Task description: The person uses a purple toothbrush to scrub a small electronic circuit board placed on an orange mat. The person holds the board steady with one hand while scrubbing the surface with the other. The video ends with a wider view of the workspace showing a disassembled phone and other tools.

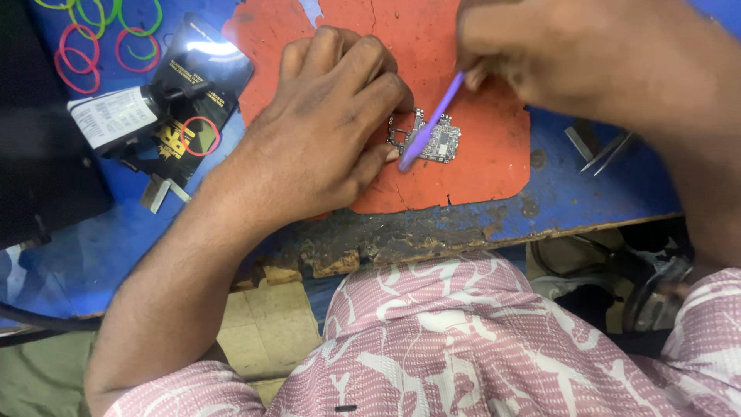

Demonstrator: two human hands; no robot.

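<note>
Head view of a repair bench. The left hand (324, 123) rests on an orange mat (463, 177) that lies over the middle of a blue desk (93, 247), near its worn front edge. Its fingers are curled closed and its fingertips press on the left side of a small circuit board (441, 140), pinning it flat to the mat. The right hand (571, 54) comes in from the far right corner and is closed around the upper end of a purple plastic tool (429, 127), a thin stick of the brush or pry type. The tool slants down and to the left across the board, and its lower tip lies at the board's front left edge, just beside the left thumb.

The board lies bare on the mat, with no case or shell around it, its chips and metal shields facing up; whether any part has been lifted or cleaned cannot be told at this size. As a judgement, work on the board's surface is in hand and not closed out, since both hands are engaged on it.

Toward the far left corner lie coloured rubber bands (100, 31), a black card (202, 85) and a small black bottle (131, 112) with a white label lying on its side. Metal tweezers (606, 150) lie on the desk to the right of the mat.
</note>
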